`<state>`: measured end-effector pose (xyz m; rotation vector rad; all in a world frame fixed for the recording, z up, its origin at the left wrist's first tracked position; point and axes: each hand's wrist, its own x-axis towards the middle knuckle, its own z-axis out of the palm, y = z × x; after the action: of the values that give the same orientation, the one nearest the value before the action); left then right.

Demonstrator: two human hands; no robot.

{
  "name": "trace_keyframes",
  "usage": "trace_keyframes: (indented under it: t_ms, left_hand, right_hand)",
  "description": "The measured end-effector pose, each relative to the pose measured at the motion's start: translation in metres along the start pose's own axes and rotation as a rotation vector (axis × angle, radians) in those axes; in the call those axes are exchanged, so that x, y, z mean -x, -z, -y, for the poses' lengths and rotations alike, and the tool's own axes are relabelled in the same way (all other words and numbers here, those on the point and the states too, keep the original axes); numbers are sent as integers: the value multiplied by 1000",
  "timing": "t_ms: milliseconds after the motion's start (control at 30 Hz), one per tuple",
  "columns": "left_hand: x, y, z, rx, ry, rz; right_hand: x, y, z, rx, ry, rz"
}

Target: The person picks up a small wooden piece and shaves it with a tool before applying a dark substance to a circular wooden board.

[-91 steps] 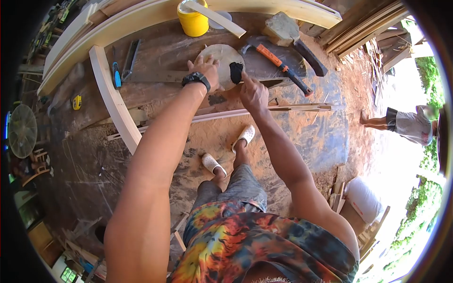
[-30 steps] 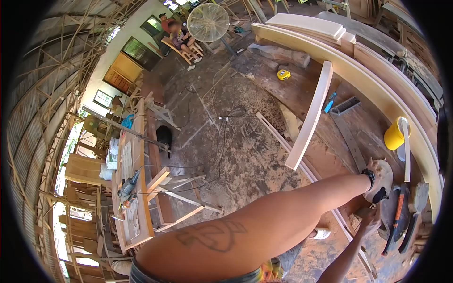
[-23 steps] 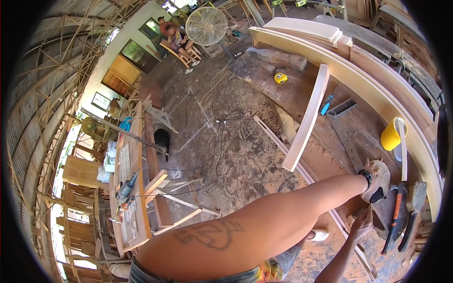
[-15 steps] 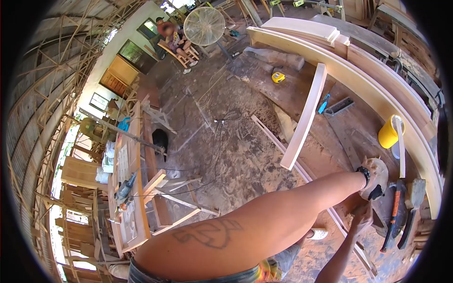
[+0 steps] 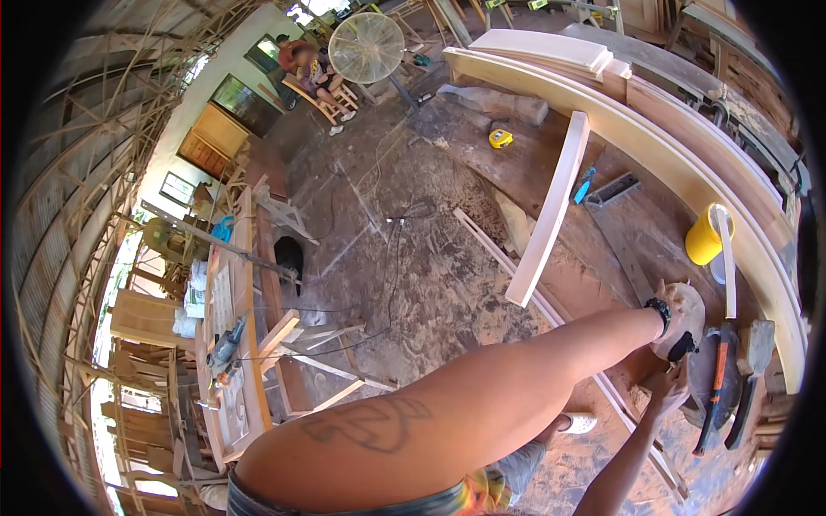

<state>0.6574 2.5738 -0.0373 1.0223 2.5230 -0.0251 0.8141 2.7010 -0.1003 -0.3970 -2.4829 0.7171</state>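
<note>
My left hand (image 5: 674, 311), with a dark band at the wrist, grips a pale, dusty rounded object (image 5: 689, 320) that has a black part on its lower side. Just below, my right hand (image 5: 668, 389) is closed beside that black part; a small item between its fingers is too small to name. To the right of my hands lie an orange-and-black handled tool (image 5: 719, 383) and a dark-handled tool with a broad dusty head (image 5: 758, 348). A yellow container (image 5: 704, 242) with a flat stick (image 5: 727, 267) in it stands above my left hand.
Long curved wooden boards (image 5: 671, 142) run along the right. A pale wooden bar (image 5: 555, 211), yellow tape measure (image 5: 500, 138) and blue-handled tool (image 5: 584, 185) lie nearer the middle. At left is a wooden bench (image 5: 249, 344). People (image 5: 310, 73) sit behind a round mesh dish (image 5: 366, 48).
The view has shifted slightly. My right hand has moved up a little, closer to the black part. My left hand keeps its hold on the pale object.
</note>
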Motion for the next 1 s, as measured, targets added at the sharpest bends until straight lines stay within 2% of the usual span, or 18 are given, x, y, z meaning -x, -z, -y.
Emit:
trace_keyframes:
  t_ms: [100, 133, 300, 367, 400, 433, 500, 567, 600, 633, 667, 700, 733, 767, 800, 833, 867, 1000]
  left_hand:
    - [2, 7, 2, -1, -10, 6]
    - [9, 13, 1, -7, -13, 32]
    - [6, 6, 1, 2, 0, -3]
    - [2, 3, 2, -7, 10, -3]
    - [2, 4, 1, -6, 13, -13]
    - [2, 5, 1, -5, 16, -24]
    - [15, 22, -2, -1, 3, 1]
    - [62, 81, -7, 69, -86, -110]
    - [86, 112, -9, 98, -130, -152]
    - [89, 119, -15, 149, -139, -150]
    - [90, 120, -13, 166, -134, -127]
    - [88, 118, -12, 171, -128, -92]
    - [88, 119, -12, 173, -118, -27]
    - [57, 73, -5, 33, -78, -59]
    - [28, 27, 1, -107, -35, -85]
    - [27, 29, 0, -130, -12, 24]
    - [27, 32, 0, -112, -21, 58]
    - [31, 33, 0, -116, -5, 46]
  right_hand:
    - [12, 3, 17, 59, -55, 68]
    - [20, -3, 14, -35, 94, -10]
    - [10, 2, 7, 15, 51, 35]
    - [1, 0, 6, 94, -130, 61]
    - [6, -4, 5, 52, 83, -66]
    - [18, -1, 2, 107, -10, 122]
    - [32, 5, 29, -52, 137, -4]
    - [30, 0, 12, -67, 46, 41]
    - [22, 1, 12, -386, -169, 143]
    - [13, 4, 5, -135, -178, 220]
    - [2, 9, 9, 0, -199, 192]
    - [8, 4, -9, 184, -100, 91]
    - [5, 16, 2, -32, -41, 15]
    - [14, 7, -18, 123, 19, 29]
    - [8, 21, 19, -52, -31, -62]
    - [3, 33, 50, -161, -124, -134]
    - [5, 31, 49, -177, -136, -139]
    - [7, 27, 42, -183, -182, -57]
